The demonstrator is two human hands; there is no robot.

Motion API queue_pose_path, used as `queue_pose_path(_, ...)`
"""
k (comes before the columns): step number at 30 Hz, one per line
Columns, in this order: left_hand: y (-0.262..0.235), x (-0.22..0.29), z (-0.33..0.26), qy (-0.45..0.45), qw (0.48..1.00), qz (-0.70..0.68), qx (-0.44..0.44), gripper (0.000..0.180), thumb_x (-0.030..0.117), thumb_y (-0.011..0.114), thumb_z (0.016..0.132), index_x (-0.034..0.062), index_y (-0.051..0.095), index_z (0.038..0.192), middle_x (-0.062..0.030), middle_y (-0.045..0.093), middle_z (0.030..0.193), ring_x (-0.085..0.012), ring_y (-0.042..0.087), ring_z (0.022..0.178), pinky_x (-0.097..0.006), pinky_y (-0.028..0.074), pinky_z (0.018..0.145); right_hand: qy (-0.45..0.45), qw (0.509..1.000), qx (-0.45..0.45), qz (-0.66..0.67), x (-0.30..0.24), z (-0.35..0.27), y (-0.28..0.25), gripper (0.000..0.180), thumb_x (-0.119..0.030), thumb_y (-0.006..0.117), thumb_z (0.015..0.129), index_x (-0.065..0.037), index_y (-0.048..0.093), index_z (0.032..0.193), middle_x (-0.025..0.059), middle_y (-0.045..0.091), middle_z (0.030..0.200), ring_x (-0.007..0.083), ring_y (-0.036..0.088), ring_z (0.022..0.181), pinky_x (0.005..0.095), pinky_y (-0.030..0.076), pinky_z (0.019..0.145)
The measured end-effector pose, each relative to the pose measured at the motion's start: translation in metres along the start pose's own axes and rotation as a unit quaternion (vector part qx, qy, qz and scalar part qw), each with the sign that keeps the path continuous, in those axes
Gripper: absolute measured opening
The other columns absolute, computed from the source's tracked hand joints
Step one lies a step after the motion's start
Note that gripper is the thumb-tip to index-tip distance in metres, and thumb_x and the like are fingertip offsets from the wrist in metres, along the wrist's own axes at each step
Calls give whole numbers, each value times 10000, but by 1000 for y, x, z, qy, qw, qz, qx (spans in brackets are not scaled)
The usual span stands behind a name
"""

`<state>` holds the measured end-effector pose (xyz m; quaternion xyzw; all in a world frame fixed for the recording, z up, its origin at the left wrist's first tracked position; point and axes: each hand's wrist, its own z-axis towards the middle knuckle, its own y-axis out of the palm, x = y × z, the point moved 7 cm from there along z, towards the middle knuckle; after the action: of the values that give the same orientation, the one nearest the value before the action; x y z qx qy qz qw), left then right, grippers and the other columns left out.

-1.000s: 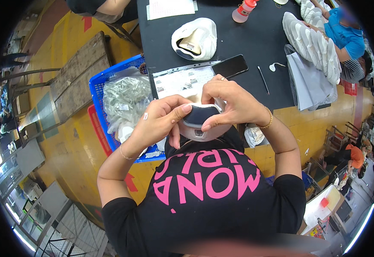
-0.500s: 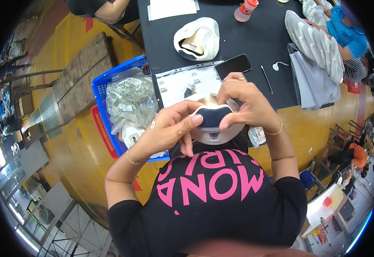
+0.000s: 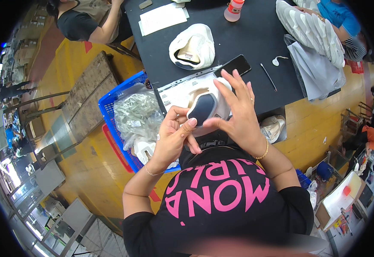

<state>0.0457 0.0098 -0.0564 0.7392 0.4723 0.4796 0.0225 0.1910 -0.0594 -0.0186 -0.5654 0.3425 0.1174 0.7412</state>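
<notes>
A white shoe upper with a dark navy heel lining is held in front of my body, tilted, at the table's near edge. My left hand pinches its left edge, thumb on the near side and fingers curled beneath. Beside its right side, my right hand is open, fingers stretched out and spread; its thumb is close to the lining's lower right edge, and I cannot tell whether it touches. Behind the upper lies a printed sheet, partly covered by it. Another white shoe upper rests farther back on the table.
On the black table are a phone, a pen, a red-capped bottle and stacked white shoe parts. A blue basket of plastic bags stands at the left. People sit at the far left and far right.
The shoe upper has turned and tilted, its navy lining now more upright. My right hand has let go of the top edge and spread its fingers. The whole view has shifted slightly.
</notes>
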Motion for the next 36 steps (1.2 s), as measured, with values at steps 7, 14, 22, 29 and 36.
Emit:
queue_pose_path(7, 1, -11, -2, -14, 1000, 1, 6, 255, 63, 621, 901, 24, 419, 1050, -143, 652, 961, -46, 426, 361, -184, 289, 278, -48, 990, -37, 125, -6, -10, 22, 1088, -368, 862, 588, -11, 285, 1438, 227, 333, 1451, 408, 277, 1373, 471, 278, 1109)
queue_pose_path(14, -7, 11, -8, -15, 964, 261, 56, 302, 153, 777, 786, 11, 569, 953, -67, 651, 898, -39, 536, 502, -192, 397, 416, -116, 989, -9, 95, -18, -6, 15, 919, -272, 848, 586, -25, 412, 1356, 182, 412, 1386, 410, 367, 1298, 467, 355, 1057)
queue_pose_path(22, 34, 54, -18, 388, 798, 461, 2, 220, 105, 788, 749, -10, 627, 845, -81, 639, 854, -67, 576, 577, -232, 429, 475, -133, 982, 9, 132, -25, -2, 2, 804, -244, 831, 605, -28, 474, 1292, 176, 495, 1303, 377, 453, 1236, 447, 394, 1031)
queue_pose_path(29, 3, 35, -1, 75, 968, 240, 21, 210, 120, 767, 786, 13, 588, 806, -35, 613, 805, -45, 518, 492, -190, 378, 414, -155, 981, 22, 115, -22, 4, 6, 831, -221, 857, 568, -35, 486, 1288, 160, 518, 1313, 365, 483, 1234, 447, 406, 1033)
queue_pose_path(36, 12, 47, 4, 129, 969, 210, -26, 172, 128, 691, 868, 13, 594, 784, -13, 578, 763, -19, 463, 491, -183, 327, 409, -153, 981, -5, 120, -26, 3, 6, 803, -239, 854, 577, -31, 499, 1267, 163, 534, 1278, 361, 504, 1198, 428, 427, 1007)
